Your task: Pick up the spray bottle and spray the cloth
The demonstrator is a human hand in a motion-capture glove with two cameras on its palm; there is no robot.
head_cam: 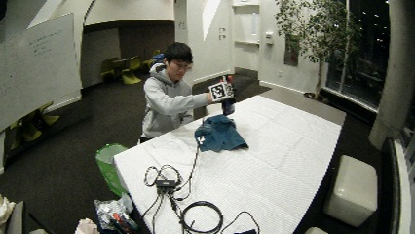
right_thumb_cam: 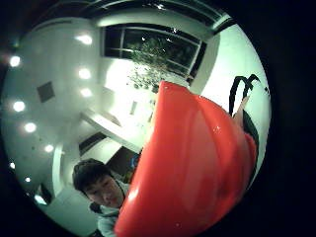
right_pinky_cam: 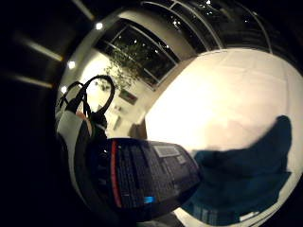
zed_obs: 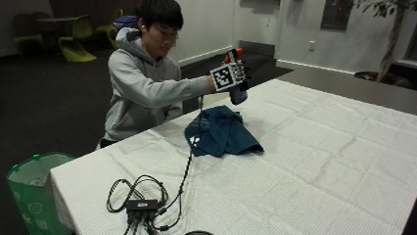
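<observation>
At upper centre of the outside view, the gloved right hand [zed_obs: 229, 76] grips the dark, red-capped rigid plastic spray bottle [zed_obs: 238, 93] above the soft, crumpled blue cloth [zed_obs: 220, 132]. Likely light and smooth; hold at the neck.

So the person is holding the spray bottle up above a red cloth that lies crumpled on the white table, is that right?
Not quite: the cloth is dark blue, not red, as the outside view shows. Only the top of the spray bottle is red. The rest holds: the gloved right hand holds the bottle up above the crumpled cloth on the white table.
</observation>
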